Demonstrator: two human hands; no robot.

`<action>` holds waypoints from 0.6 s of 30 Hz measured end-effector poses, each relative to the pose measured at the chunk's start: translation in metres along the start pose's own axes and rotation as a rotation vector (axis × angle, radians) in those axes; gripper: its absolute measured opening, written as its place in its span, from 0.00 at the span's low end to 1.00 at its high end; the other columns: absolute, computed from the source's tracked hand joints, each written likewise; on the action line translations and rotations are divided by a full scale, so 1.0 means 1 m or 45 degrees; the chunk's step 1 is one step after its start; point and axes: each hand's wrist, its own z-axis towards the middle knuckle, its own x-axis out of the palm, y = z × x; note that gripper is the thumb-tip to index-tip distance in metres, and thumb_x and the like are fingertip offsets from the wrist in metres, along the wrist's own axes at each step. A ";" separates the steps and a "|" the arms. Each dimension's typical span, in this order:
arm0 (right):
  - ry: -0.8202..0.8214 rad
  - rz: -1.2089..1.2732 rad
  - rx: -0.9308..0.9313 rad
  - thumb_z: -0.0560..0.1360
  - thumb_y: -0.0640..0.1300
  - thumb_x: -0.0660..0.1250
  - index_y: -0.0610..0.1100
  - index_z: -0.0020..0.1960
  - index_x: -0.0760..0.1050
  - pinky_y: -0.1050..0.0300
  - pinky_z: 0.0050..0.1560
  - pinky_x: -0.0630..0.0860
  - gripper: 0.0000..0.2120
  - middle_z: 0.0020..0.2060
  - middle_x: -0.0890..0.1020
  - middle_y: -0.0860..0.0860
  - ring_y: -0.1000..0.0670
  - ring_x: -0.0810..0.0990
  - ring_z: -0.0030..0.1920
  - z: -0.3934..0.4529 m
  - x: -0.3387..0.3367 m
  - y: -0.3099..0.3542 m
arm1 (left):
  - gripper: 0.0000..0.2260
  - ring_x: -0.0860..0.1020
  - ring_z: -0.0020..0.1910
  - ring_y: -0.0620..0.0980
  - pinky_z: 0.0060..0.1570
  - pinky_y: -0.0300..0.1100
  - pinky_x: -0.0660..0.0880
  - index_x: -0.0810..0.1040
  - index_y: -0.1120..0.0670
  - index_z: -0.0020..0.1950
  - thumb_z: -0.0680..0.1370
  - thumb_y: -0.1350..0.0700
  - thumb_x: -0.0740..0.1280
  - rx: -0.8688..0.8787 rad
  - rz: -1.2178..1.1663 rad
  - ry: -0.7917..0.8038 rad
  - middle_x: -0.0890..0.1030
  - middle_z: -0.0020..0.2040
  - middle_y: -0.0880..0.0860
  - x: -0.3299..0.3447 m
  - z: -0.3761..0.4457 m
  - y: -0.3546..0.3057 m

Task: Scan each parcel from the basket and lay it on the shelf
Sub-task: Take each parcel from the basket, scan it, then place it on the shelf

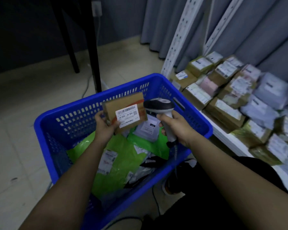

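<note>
My left hand (105, 125) holds a small brown cardboard parcel (123, 103) above the blue plastic basket (60, 113), its white barcode label (127, 116) facing up. My right hand (175, 126) grips a grey and black handheld scanner (159, 105) by the handle, with the head just right of the parcel. Inside the basket lie green mailer bags (113, 163), a white parcel (148, 128) and dark bags. The low white shelf (226, 135) on the right carries several brown boxes (223, 112) and white mailers (266, 92).
White perforated shelf uprights (178, 39) rise behind the basket in front of a grey curtain (156, 22). Black furniture legs (94, 47) stand on the tiled floor at the back left. The scanner cable (175, 163) hangs down by the basket's right side.
</note>
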 end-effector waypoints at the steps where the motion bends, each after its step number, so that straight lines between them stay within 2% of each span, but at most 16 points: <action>1: -0.017 0.003 -0.026 0.77 0.44 0.68 0.44 0.51 0.74 0.57 0.33 0.72 0.06 0.35 0.76 0.46 0.51 0.74 0.30 -0.009 -0.003 0.004 | 0.33 0.73 0.62 0.55 0.61 0.52 0.72 0.57 0.56 0.70 0.72 0.65 0.73 0.041 0.003 0.027 0.71 0.65 0.56 0.001 -0.004 -0.011; 4: -0.110 0.037 -0.109 0.76 0.42 0.69 0.42 0.48 0.73 0.59 0.30 0.72 0.06 0.33 0.76 0.46 0.51 0.74 0.28 -0.032 -0.010 0.015 | 0.34 0.74 0.60 0.53 0.59 0.49 0.72 0.58 0.55 0.71 0.72 0.64 0.73 0.120 0.008 0.061 0.73 0.64 0.56 0.007 -0.017 -0.043; 6: -0.163 0.053 -0.159 0.76 0.43 0.70 0.42 0.50 0.73 0.59 0.30 0.72 0.08 0.33 0.76 0.47 0.51 0.74 0.28 -0.046 -0.015 0.023 | 0.34 0.73 0.62 0.54 0.63 0.52 0.72 0.59 0.53 0.71 0.71 0.63 0.74 0.146 0.021 0.055 0.73 0.65 0.56 0.010 -0.023 -0.062; 9: -0.185 0.057 -0.227 0.74 0.43 0.71 0.43 0.44 0.72 0.60 0.28 0.71 0.08 0.29 0.75 0.48 0.52 0.73 0.26 -0.064 -0.027 0.034 | 0.35 0.74 0.62 0.55 0.62 0.56 0.72 0.59 0.51 0.71 0.71 0.62 0.75 0.195 0.019 0.057 0.74 0.64 0.56 0.015 -0.029 -0.089; 15: -0.135 0.050 -0.283 0.73 0.43 0.72 0.42 0.38 0.71 0.60 0.28 0.70 0.11 0.26 0.73 0.48 0.51 0.71 0.26 -0.094 -0.054 0.056 | 0.33 0.74 0.60 0.53 0.63 0.50 0.71 0.59 0.55 0.71 0.72 0.64 0.74 0.359 0.078 0.025 0.73 0.62 0.54 0.030 -0.042 -0.139; 18: -0.167 0.024 -0.309 0.71 0.44 0.74 0.42 0.37 0.71 0.59 0.28 0.70 0.13 0.25 0.73 0.48 0.50 0.71 0.26 -0.102 -0.063 0.060 | 0.33 0.73 0.58 0.49 0.58 0.44 0.71 0.59 0.56 0.71 0.72 0.65 0.73 0.386 0.077 0.048 0.72 0.61 0.53 0.039 -0.045 -0.153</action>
